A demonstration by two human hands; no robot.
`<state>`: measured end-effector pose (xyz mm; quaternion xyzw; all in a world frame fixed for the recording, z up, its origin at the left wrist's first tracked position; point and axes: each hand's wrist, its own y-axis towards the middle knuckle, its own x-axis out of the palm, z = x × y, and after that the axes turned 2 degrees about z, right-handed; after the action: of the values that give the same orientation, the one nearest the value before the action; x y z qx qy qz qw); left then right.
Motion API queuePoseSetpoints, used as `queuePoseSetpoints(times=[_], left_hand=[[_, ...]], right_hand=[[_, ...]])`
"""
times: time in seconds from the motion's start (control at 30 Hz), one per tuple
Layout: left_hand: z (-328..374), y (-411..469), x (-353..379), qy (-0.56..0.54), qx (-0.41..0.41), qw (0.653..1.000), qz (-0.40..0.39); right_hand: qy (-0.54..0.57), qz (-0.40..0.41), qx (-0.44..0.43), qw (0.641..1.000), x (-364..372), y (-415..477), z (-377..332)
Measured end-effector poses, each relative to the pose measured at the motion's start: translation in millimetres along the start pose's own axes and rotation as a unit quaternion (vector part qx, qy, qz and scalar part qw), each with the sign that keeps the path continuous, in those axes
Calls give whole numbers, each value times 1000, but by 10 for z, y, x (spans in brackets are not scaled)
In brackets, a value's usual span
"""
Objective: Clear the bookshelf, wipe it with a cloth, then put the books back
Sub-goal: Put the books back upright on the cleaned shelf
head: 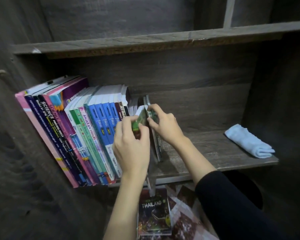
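Observation:
A row of upright books (87, 132) fills the left half of the grey wooden shelf (215, 153), spines facing me. At the row's right end my left hand (132, 144) pinches the top of a green-covered book (137, 122). Beside it, my right hand (164, 123) grips a thin green book (157, 141) that stands on the shelf board, leaning slightly. A folded light blue cloth (248, 141) lies on the shelf at the far right, apart from the books.
A book titled "Thailand" (154, 212) lies below the shelf on a patterned red and white surface (185, 213). An upper shelf board (145, 40) spans above. Dark side panels close in the left (7, 118) and right (275, 101).

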<state>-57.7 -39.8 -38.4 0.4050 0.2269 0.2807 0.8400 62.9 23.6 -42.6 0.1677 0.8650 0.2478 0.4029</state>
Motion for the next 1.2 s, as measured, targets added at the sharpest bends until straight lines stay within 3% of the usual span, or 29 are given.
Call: queuePoseSetpoints(times=[0.1, 0.23, 0.47, 0.67, 0.8, 0.93, 1.2], left_hand=[[38, -145, -8, -45, -55, 997, 23], [25, -393, -60, -61, -160, 983, -64], [31, -315, -253, -19, -223, 964, -143], [148, -29, -652, 17, -146, 984, -96], [168, 107, -897, 33, -137, 985, -95], [167, 99, -1052, 27, -137, 986, -88], [201, 105, -1126, 13, -137, 987, -81]], right_hand=[[3, 3, -1, 1000, -10, 1, 4], [-1, 3, -7, 1000, 5, -10, 16], [-5, -4, -3, 1000, -4, -16, -11], [-60, -45, -15, 997, 11, 0, -107], [-90, -93, -23, 991, 95, 31, -226], [-96, -69, 18, 993, 150, 49, -331], [-170, -46, -14, 984, 110, 116, -353]])
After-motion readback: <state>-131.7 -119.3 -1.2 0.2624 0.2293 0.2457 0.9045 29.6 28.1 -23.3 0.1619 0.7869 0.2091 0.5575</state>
